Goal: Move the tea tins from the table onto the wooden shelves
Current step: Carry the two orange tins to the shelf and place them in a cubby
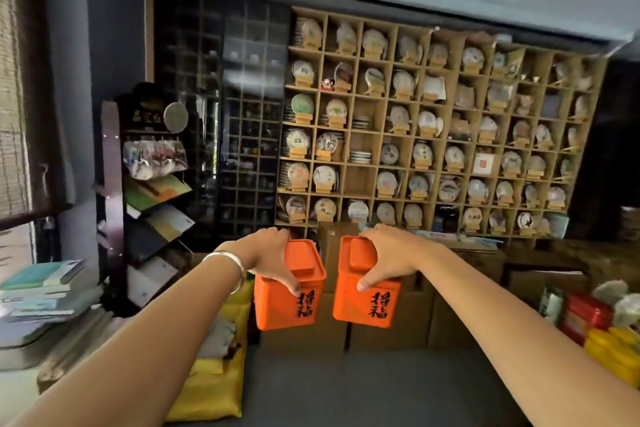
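I hold two orange square tea tins with black characters out in front of me, in the air. My left hand (268, 255) grips the left tin (282, 305) from above by its lid. My right hand (384, 258) grips the right tin (363, 302) the same way. Both tins hang upright, a small gap between them. Behind them rises the wooden shelf wall (377, 133) of small square compartments, most holding round tea cakes on stands; a few compartments in the middle column look bare.
Cardboard boxes (388, 322) are stacked below the shelves, right behind the tins. A dark display rack (152, 204) with brochures stands at left, stacked books (38, 291) beside it. Yellow bags (211, 381) lie on the floor. Red and yellow packages (595, 326) sit at right.
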{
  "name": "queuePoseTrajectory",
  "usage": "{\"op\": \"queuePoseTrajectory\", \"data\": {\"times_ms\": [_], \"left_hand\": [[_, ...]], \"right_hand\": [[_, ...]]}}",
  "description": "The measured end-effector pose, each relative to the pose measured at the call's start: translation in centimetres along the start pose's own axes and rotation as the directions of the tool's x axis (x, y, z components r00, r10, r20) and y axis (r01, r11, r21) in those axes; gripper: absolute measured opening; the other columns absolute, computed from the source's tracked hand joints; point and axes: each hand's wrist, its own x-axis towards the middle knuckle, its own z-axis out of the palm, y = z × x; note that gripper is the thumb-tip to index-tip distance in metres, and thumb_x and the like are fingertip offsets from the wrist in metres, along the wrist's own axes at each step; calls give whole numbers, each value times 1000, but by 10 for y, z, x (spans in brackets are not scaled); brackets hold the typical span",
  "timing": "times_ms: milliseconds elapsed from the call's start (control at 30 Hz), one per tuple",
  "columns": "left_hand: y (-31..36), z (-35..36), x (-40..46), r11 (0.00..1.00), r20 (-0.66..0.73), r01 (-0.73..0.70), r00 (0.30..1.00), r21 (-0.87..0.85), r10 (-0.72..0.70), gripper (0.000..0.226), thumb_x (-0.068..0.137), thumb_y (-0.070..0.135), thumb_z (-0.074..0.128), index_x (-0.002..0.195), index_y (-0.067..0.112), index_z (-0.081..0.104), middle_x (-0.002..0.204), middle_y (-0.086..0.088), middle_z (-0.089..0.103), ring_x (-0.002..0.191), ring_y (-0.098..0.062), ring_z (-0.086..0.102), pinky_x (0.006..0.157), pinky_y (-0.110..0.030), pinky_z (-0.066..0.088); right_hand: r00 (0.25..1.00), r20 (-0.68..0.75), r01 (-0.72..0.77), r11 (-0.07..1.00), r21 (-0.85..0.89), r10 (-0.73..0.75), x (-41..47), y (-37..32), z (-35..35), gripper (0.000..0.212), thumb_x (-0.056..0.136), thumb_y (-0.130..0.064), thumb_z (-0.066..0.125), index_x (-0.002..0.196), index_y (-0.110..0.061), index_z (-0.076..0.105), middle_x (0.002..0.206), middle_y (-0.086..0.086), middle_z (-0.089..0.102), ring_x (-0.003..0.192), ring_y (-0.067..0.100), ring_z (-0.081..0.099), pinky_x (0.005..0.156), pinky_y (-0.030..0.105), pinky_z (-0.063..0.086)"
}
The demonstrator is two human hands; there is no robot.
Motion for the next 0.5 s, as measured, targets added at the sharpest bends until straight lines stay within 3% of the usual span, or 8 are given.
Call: {"op": "queuePoseTrajectory", "data": {"times_ms": [267,367,500], "left_hand": [[-44,-26,186,994,45,-98,994,-50,100,99,36,73,76,117,26,44,111,3,56,98,-19,57,84,-36,55],[-48,-23,247,990,53,-132,990,-38,134,99,35,76,75,114,25,44,110,3,57,98,-20,58,86,-39,55],[-49,-14,333,987,62,-160,985,-12,160,100,34,78,72,114,25,44,111,3,57,99,-20,57,86,-40,54]], "right_hand": [[994,-36,-105,993,58,107,144,84,-14,111,41,-76,73,136,-32,37,122,-7,49,105,16,54,82,33,52],[990,-25,-139,985,97,142,181,122,-12,111,42,-75,75,137,-33,36,118,-10,51,100,13,56,74,27,51],[982,-8,-188,976,107,190,235,177,-8,105,42,-72,76,132,-30,43,116,-8,57,97,12,59,80,34,56]]}}
